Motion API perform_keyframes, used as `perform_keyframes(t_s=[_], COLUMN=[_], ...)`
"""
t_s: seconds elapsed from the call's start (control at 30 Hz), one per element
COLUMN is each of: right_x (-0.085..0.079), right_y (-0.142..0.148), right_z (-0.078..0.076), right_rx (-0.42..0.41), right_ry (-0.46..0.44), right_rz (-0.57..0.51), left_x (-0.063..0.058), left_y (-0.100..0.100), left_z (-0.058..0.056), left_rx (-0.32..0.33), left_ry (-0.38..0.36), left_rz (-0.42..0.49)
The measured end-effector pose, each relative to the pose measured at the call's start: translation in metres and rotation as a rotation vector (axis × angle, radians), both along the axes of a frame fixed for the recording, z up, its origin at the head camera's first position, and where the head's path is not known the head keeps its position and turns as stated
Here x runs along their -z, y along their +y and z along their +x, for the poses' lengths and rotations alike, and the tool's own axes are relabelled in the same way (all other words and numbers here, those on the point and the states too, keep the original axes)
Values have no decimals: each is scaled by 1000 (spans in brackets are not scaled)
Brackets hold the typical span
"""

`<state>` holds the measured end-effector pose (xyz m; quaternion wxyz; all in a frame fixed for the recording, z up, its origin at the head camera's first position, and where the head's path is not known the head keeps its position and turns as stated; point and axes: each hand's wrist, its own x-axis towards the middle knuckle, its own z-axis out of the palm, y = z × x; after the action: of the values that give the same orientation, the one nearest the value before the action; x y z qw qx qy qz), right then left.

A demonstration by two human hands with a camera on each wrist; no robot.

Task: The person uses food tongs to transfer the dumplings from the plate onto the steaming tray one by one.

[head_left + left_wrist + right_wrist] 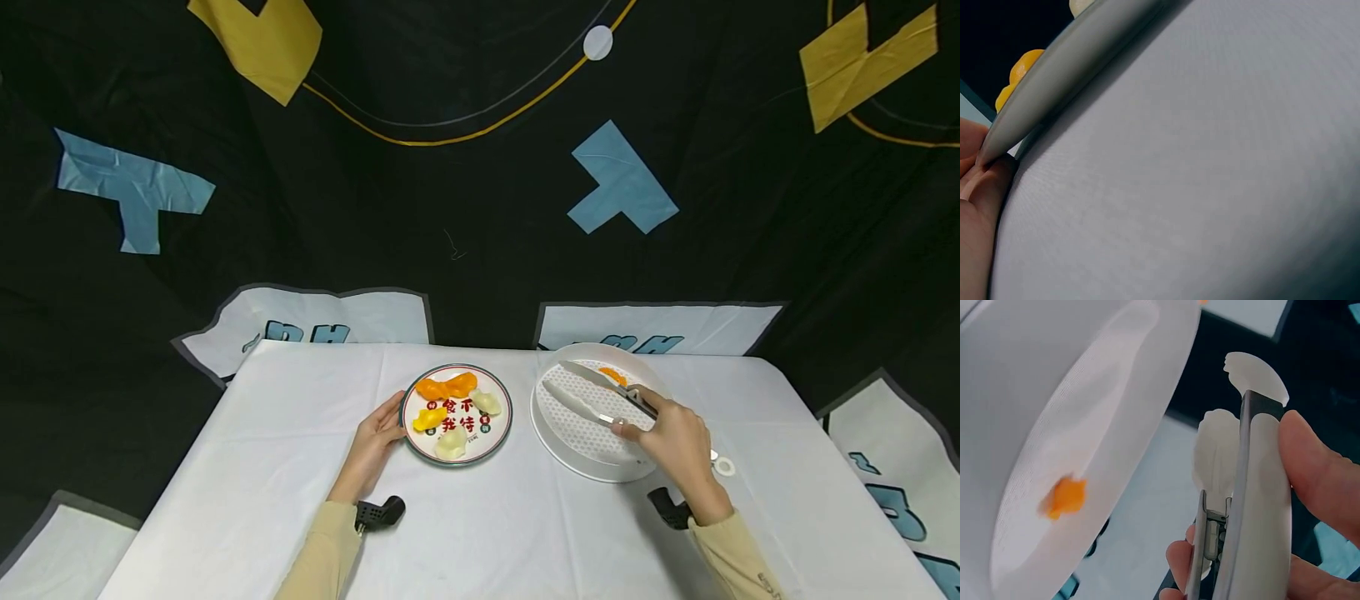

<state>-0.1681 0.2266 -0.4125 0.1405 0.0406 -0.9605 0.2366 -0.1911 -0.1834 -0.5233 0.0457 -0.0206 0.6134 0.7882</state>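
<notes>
On the left of the white table, a round plate (491,429) with a dark rim and red characters carries two orange pieces, a yellow piece (430,418) and two pale pieces. My left hand (377,442) grips its left rim; in the left wrist view the rim runs between the fingers (985,184). My right hand (678,437) holds a pair of tongs (581,404), their two arms apart over a round white perforated tray (551,442). One orange piece (612,376) lies at the tray's far side, close to the upper tong arm, apparently not between the tips.
A white tablecloth (465,533) covers the table. Behind its far edge hangs a black cloth (450,225) with blue and yellow shapes. A white ring (723,466) shows just behind the right hand, apparently the tongs' end. Each wrist carries a black camera mount (380,512).
</notes>
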Motion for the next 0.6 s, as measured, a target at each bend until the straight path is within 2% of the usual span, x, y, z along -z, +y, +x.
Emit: perform_keyframes(t_s=[0.2,0.43,0.6], right_x=[3,16,27], right_y=[-26,-58,-76], right_z=[3,-2,-7], right_rx=[-47,-125,-138], right_ry=[8,47,51], right_rz=[-19,-43,-14], left_x=[0,-1,-1], left_y=[0,1,1], left_z=[0,1,0], left_rx=[10,1,2], left_ry=[7,6,9], left_rz=[2,-3,6])
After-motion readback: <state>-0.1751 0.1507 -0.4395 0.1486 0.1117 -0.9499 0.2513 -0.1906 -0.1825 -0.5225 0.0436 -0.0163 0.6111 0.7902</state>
